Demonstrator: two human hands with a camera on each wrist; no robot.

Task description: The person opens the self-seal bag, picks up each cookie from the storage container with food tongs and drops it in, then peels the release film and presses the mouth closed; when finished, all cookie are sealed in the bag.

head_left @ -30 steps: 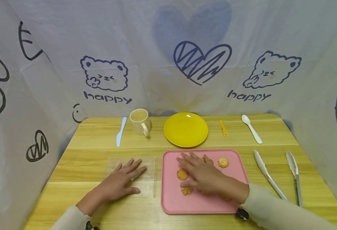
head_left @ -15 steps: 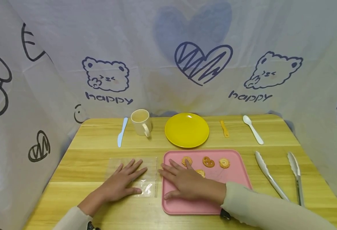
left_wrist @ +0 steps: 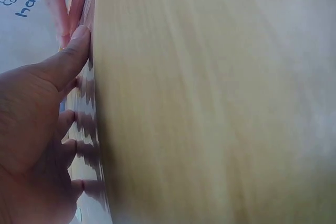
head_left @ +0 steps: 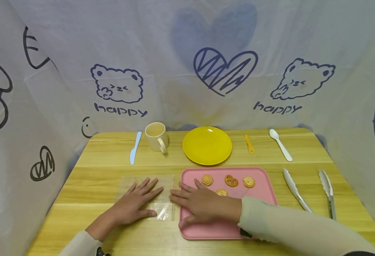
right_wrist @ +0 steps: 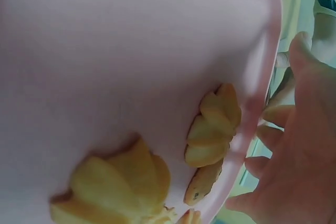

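Note:
My left hand (head_left: 134, 206) lies spread on a flat clear plastic bag (head_left: 166, 202), its fingertips touching the film in the left wrist view. My right hand (head_left: 201, 204) is over the left part of a pink tray (head_left: 264, 193), fingers extended past the left rim; whether it touches the tray is unclear. On the tray, a swirl cookie (head_left: 207, 180), a pretzel (head_left: 231, 180) and a round cookie (head_left: 249, 182) line the back, with a partly covered cookie (head_left: 221, 192) nearer. In the right wrist view, shell-like cookies (right_wrist: 212, 127) lie beside the rim. My right arm hides others.
Along the back stand a blue knife (head_left: 135, 147), a cream mug (head_left: 156, 138), a yellow plate (head_left: 207, 145), a small orange utensil (head_left: 248, 143) and a white spoon (head_left: 280, 145). Metal tongs (head_left: 327, 188) lie right of the tray, partly behind my sleeve.
My right hand has moved left across the tray, from its middle to the left rim, uncovering the back cookies. The left hand stays in place on the bag.

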